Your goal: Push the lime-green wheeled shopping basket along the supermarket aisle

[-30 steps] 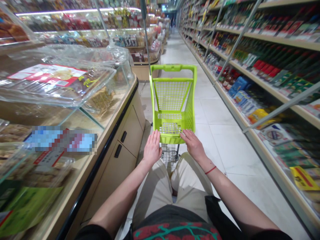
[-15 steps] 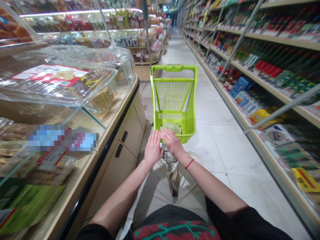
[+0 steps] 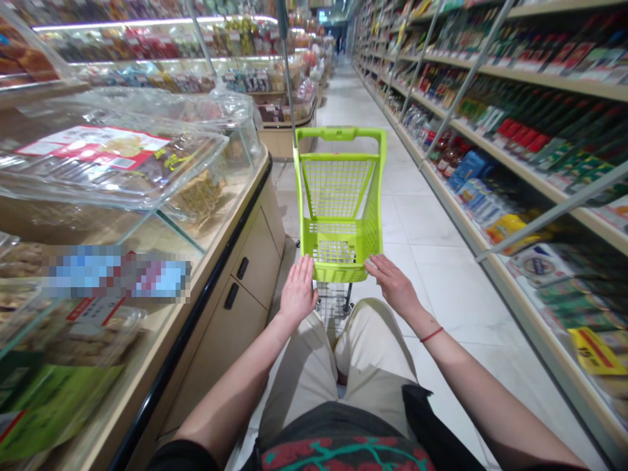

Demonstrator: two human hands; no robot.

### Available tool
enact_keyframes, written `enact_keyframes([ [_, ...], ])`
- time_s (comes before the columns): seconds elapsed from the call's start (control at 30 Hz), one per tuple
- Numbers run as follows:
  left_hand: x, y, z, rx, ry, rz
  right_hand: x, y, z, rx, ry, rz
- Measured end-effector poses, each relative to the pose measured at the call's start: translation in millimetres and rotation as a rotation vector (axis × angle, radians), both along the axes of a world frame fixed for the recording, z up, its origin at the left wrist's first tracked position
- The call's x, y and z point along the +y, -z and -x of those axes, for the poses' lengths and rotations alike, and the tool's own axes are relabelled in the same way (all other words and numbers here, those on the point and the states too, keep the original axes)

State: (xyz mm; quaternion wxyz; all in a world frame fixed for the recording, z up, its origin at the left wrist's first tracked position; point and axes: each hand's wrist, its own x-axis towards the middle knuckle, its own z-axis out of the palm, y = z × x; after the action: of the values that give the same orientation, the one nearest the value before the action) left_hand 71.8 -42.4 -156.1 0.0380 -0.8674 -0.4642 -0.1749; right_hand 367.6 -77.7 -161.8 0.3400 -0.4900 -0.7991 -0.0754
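A lime-green shopping cart (image 3: 339,273) stands in the aisle right in front of me, its handle on the far side and its basket bare inside. At the near left corner of the basket, my left hand (image 3: 297,288) lies with its fingers stretched out, palm down. My right hand (image 3: 394,282), with a red string on the wrist, has its fingers extended at the near right corner. Both hands' fingertips meet or nearly meet the basket's edge; whether they press on it I cannot tell. Neither hand holds anything.
Close on the left is a display counter (image 3: 210,261) with a black bumper edge, carrying plastic-packed food (image 3: 122,154). Tall goods shelves (image 3: 530,157) with slanting metal bars line the right. A thin pole (image 3: 290,85) rises beside the cart. Pale floor tiles (image 3: 432,275) run down the aisle.
My right hand has moved right, from beside the left hand to the basket's near right corner. My left hand has barely shifted. The cart sits very slightly further left in view.
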Motion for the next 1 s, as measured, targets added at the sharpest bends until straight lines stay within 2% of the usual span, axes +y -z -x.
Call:
enact_keyframes([
  [0.07, 0, 0.3, 0, -0.015, 0.003, -0.001, 1, 0.7, 1, -0.003, 0.006, 0.008],
  [0.17, 0, 0.0, 0, -0.027, 0.007, -0.004, 6, 1.7, 17, -0.012, -0.001, 0.014],
  [0.33, -1, -1.1, 1, -0.012, 0.000, -0.001, 24, -1.8, 71, -0.024, -0.052, 0.026],
  [0.47, -2, -1.6, 0, 0.000, -0.012, 0.002, 40, -9.3, 116, -0.040, -0.070, 0.114],
  [0.6, -2, -3.8, 0, 0.040, -0.027, 0.005, 45, -15.2, 134, -0.046, -0.075, 0.153],
  [0.73, -2, -7.1, 2, 0.069, -0.043, -0.001, 36, -13.9, 115, -0.062, -0.086, 0.111],
  [1.0, -3, -8.3, 3, 0.068, -0.044, -0.026, 7, -5.1, 25, -0.022, 0.010, 0.044],
])
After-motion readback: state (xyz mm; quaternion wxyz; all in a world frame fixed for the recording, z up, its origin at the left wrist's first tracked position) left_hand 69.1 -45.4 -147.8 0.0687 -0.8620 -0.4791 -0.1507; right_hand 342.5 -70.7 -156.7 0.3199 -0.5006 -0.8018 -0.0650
